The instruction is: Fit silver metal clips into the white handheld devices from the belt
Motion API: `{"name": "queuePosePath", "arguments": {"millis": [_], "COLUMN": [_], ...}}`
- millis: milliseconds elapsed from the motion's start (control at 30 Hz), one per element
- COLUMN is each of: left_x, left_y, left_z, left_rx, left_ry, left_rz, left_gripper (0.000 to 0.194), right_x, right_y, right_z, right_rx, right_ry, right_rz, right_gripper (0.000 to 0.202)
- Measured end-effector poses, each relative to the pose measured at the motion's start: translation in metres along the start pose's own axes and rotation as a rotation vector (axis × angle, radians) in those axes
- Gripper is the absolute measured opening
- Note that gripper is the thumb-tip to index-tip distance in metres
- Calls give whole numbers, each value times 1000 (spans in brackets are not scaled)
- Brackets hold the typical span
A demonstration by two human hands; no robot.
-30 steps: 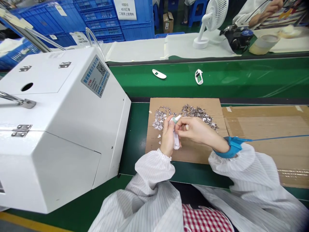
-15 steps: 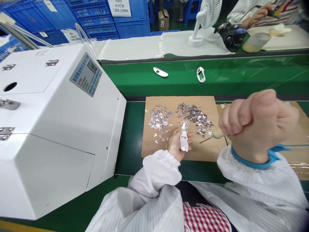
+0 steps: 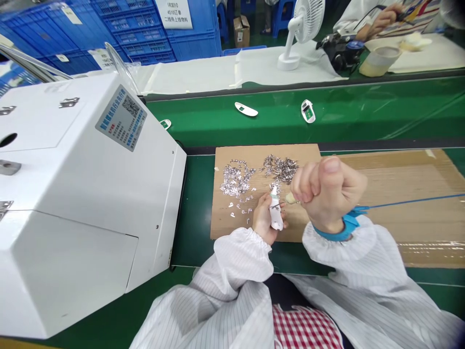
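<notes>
A white, slant-sided metal cabinet (image 3: pixel 90 203) stands at the left of a green conveyor belt (image 3: pixel 203 121), on which lie slim white plastic shell parts (image 3: pixel 246 109), some showing green boards. In front of the belt, two hands work over a flat brown cardboard sheet (image 3: pixel 227 228). The right hand (image 3: pixel 327 191), a blue band (image 3: pixel 337 234) at its wrist, is closed in a fist around a pale-handled tool with a thin dark shaft (image 3: pixel 290 198). The left hand (image 3: pixel 262 220) wraps its fingers around a slender white plastic housing (image 3: pixel 276 219), held just above the sheet near two heaps of small silvery metal pieces, one bright (image 3: pixel 234 180), one darker (image 3: pixel 280 169). The shaft reaches the housing's middle; whether its tip touches cannot be told. The step in hand appears to be tool work on the housing's small fittings, too fine to make out. That calls for a firm left grip, the tip squarely seated and light, controlled force, since a slip could scratch the plastic or strike the fingers.
</notes>
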State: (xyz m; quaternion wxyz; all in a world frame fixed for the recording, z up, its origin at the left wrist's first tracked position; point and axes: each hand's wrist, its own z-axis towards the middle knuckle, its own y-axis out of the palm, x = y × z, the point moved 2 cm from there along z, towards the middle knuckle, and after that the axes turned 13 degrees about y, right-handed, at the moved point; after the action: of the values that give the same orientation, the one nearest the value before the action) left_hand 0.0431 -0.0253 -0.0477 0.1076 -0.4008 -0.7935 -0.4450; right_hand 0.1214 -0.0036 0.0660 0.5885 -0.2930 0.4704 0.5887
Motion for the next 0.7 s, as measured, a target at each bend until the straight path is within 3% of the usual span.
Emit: {"name": "queuePosePath", "arguments": {"millis": [167,433,700], "left_x": [-1,-1,-7], "left_y": [-1,1,1], "left_z": [1,1,-1], "left_rx": [6,15,60], "left_ry": [18,15,89], "left_rz": [11,5,87], "left_gripper": [26,16,22], "right_x": [0,-3,3], "right_y": [0,-1,-1], "right_z": [-1,-2,-5], "right_rx": [-9,17,-46], "right_ry": [-12,-11,45], "right_rz": [22,-104,-131], "right_gripper": [49,54,54]}}
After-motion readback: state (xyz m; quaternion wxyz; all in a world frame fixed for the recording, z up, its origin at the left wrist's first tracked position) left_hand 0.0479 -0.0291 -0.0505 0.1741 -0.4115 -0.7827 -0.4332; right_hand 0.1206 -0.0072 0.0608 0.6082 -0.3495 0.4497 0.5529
